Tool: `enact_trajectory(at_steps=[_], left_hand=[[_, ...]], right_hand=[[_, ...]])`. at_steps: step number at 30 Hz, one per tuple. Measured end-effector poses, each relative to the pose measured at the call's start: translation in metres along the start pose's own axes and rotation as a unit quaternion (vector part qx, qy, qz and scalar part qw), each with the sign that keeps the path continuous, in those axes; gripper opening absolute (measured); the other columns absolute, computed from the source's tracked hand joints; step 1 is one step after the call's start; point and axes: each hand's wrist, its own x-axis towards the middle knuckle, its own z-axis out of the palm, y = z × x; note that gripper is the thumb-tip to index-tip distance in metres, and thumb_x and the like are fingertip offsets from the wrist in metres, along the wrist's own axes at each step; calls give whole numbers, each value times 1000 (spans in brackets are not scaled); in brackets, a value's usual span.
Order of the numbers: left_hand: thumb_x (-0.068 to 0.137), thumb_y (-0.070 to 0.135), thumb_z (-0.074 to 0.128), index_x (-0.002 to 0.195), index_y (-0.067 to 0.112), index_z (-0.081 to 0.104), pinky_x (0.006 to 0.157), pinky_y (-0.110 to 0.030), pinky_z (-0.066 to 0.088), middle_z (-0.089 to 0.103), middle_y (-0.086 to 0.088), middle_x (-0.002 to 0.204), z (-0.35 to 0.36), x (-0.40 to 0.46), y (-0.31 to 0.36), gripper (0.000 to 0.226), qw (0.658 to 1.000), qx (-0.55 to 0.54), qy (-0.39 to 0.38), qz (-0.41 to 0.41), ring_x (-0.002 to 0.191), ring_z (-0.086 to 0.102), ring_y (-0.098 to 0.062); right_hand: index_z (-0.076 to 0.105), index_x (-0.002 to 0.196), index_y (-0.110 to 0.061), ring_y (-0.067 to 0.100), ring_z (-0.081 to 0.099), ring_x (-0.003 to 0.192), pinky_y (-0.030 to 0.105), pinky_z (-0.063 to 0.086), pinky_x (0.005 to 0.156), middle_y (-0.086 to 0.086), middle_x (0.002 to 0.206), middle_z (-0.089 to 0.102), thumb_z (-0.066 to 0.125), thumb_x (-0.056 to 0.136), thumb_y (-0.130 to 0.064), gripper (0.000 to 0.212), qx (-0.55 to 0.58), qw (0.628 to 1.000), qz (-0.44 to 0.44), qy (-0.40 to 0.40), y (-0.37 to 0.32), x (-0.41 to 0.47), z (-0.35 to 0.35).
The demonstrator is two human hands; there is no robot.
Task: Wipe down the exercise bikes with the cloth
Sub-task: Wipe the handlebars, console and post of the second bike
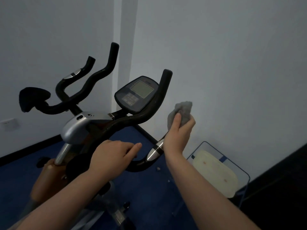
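Observation:
An exercise bike with black curved handlebars and a silver stem cover fills the left and centre. Its dark console with a grey screen sits between the bars. My right hand grips a crumpled grey cloth, held in the air just right of the right handlebar, apart from it. My left hand rests on the near lower bend of the handlebar, fingers curled over it. A second set of black handlebars rises behind at the left.
Pale walls stand close behind the bike, with a corner behind the console. The floor is dark blue carpet. A blue-framed chair with a cream cushion stands at the lower right against the wall. A wall socket sits at far left.

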Motion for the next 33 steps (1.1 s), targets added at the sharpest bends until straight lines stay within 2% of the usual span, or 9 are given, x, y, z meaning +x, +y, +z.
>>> enact_trajectory(at_steps=[3,6,11,17,19,22,26,30,33], left_hand=[[90,66,14,71,30,68,55,-8,25,65,15,63,1,1,0,68,1000,6,-4,-1,58,57,-1],[91,64,18,69,29,67,54,-10,25,63,14,60,3,2,-2,64,1000,11,-1,-17,54,53,-1],[91,64,16,70,27,66,61,-28,47,66,10,64,3,1,-3,65,999,-1,-16,-47,58,59,-6],[92,62,17,70,23,66,59,-28,46,65,6,62,4,1,-3,67,999,0,-17,-42,56,58,-9],[92,62,16,71,23,67,61,-28,45,66,5,64,2,0,-3,67,999,6,-23,-41,57,59,-9],[91,63,16,73,23,68,60,-28,44,67,5,65,1,0,-3,68,998,6,-30,-47,59,60,-10],[92,62,16,71,25,67,55,-23,39,66,6,63,2,0,-3,67,999,-2,-30,-40,56,59,-9],[92,60,19,70,26,66,54,-26,44,64,6,59,-2,1,-1,62,999,-10,-29,-41,52,57,-8],[94,58,26,71,27,67,53,-27,45,64,7,60,-4,-3,0,56,997,-31,-17,-68,54,58,-8]], right_hand=[[34,140,-22,12,61,102,5,45,68,-1,122,58,41,102,-36,41,24,999,22,7,25,-47,0],[34,131,-22,13,63,93,22,50,69,3,116,60,40,102,-40,34,30,995,90,-8,19,-39,-1],[36,129,-18,0,54,82,17,40,60,1,115,59,40,102,-42,36,-7,997,82,-9,-5,-8,-2],[30,140,-18,8,58,101,17,47,77,3,127,54,43,102,-35,44,19,995,97,-19,17,-71,1],[30,142,-14,17,57,111,30,50,89,7,133,51,44,102,-32,47,7,997,82,-1,4,-40,3],[16,153,-18,19,48,128,39,47,102,7,150,37,39,104,-32,56,-65,997,28,11,-7,-22,3],[0,155,-33,-5,15,140,19,28,113,-8,163,4,33,104,-38,60,-86,994,-50,-51,21,-88,0],[5,156,-17,15,-16,149,41,-3,121,3,163,-13,31,103,-35,61,-340,911,-207,-107,27,-83,-13],[23,154,-15,22,5,151,45,-1,122,7,162,17,35,101,-19,55,-357,830,-360,-234,9,-60,-27]])
